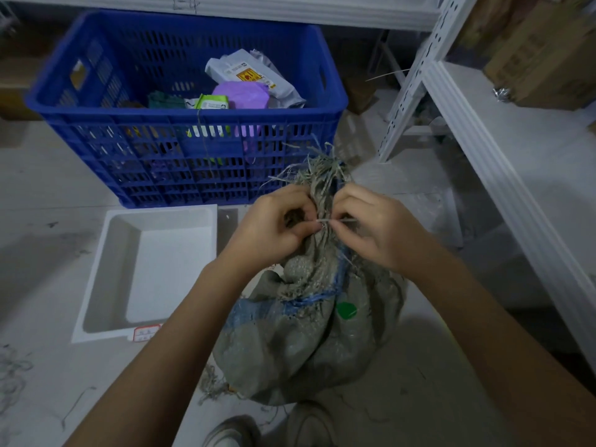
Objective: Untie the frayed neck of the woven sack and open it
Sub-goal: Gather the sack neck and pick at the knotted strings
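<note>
Dusty grey floor [48, 195] between a blue crate [180, 124], white tray [96, 279] and white shelving [483, 150] carries the sack [306, 333], whose frayed neck [322, 185] both left hand [274, 227] and right hand [374, 227] pinch.

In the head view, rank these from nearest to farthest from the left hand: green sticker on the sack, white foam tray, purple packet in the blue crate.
From the left hand:
1. White foam tray, just to its left on the floor.
2. Green sticker, below and right, on the sack.
3. Purple packet, beyond, in the blue crate.

One sack [309, 337] and two hands [271, 227] [371, 227] are seen. One blue crate [180, 175] and one white tray [96, 279] are counted.
</note>
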The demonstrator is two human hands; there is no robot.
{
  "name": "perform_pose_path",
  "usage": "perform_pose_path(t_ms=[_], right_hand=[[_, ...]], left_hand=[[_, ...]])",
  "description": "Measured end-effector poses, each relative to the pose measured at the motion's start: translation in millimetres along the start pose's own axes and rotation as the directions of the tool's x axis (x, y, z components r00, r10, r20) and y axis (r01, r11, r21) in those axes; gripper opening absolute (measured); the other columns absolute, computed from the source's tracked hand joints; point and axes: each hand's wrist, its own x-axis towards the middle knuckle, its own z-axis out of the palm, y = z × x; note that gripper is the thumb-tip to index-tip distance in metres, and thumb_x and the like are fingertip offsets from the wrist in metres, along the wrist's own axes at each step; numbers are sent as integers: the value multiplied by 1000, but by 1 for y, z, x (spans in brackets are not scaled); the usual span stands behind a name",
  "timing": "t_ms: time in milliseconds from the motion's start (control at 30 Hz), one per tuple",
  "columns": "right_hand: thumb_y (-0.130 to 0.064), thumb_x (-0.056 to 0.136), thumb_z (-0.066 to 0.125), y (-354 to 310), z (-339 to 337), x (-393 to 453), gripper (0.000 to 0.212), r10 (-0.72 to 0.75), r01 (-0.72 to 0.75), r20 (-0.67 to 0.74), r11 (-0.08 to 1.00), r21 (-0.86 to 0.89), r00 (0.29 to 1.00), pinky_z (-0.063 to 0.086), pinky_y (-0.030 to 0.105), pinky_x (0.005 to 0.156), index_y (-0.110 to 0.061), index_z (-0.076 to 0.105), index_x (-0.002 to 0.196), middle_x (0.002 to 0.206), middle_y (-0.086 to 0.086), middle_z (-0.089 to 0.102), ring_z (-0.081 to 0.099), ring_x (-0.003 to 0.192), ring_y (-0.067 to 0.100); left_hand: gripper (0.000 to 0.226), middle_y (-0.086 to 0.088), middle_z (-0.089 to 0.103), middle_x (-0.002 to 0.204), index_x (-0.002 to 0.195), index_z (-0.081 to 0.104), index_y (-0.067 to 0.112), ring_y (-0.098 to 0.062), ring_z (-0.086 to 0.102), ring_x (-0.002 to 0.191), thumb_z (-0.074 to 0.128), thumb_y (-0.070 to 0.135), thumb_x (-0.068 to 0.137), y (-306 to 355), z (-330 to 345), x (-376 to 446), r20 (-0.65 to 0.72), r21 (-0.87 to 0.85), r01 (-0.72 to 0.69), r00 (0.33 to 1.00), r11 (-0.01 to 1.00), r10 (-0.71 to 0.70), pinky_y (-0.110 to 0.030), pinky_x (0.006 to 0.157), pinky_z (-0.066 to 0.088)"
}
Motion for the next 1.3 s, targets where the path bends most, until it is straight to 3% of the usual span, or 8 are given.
perform_pose_path(t_ms=[233,400,533,633,733,1000,1167,1300], right_hand=[[-5,87,59,-4,14,-13,10,183,-144,-152,962,233,971,52,29,71,4,62,84,90,7,58,58,81,17],[-6,87,61,-6,22,-18,7,331,-263,-190,913,312,924,54,29,71,1,63,86,92,1,56,58,84,13],[-7,87,60,-8,24,-18,6,436,-339,-238,870,358,868,54,23,76,-3,65,88,92,-4,54,57,84,3],[-7,87,61,-9,33,-19,5,511,-386,-271,830,402,816,49,13,77,-8,65,87,90,-7,53,54,85,-9],[-10,86,62,-14,40,-17,12,590,-419,-309,776,471,746,46,10,77,-22,62,83,86,-9,55,54,84,-7],[-18,90,59,-26,53,-16,16,873,-469,-84,337,817,481,49,30,86,-33,61,83,90,-5,65,62,93,16],[-20,93,56,-27,57,-19,5,897,-584,-133,380,718,421,43,7,74,-18,60,93,92,-4,62,58,88,8],[-19,96,51,-26,65,-14,9,951,-641,76,142,754,299,43,18,69,-14,58,97,98,4,62,57,86,14]], left_hand=[[21,7,58,100,73,56,17,10,52,111,64,1,83,-6,2,-11,1,-382,144,988,913,-155,-21,94,44],[13,-1,54,87,76,53,14,-12,55,86,62,7,83,-8,15,-14,-4,-418,106,993,902,-119,-27,85,43],[23,-1,60,93,72,61,18,-16,60,102,67,-2,79,-5,18,-13,-179,-527,108,955,843,-235,-26,96,47],[24,-2,63,106,68,66,18,15,61,98,68,-4,78,-2,16,-14,-240,-613,164,894,773,-380,-15,96,48],[34,17,71,93,59,70,26,14,64,89,67,-1,79,-1,22,-16,-210,-711,196,857,675,-470,-20,91,51],[19,6,74,74,74,65,16,-4,69,59,59,4,87,3,27,-17,-76,-904,218,765,368,-639,-14,53,54],[11,5,77,68,89,67,8,-3,72,63,56,5,89,4,28,-15,1,-963,179,746,199,-666,-11,53,53],[9,0,75,72,89,69,12,-10,71,69,60,12,88,4,33,-17,35,-945,257,693,201,-720,-19,62,57]])
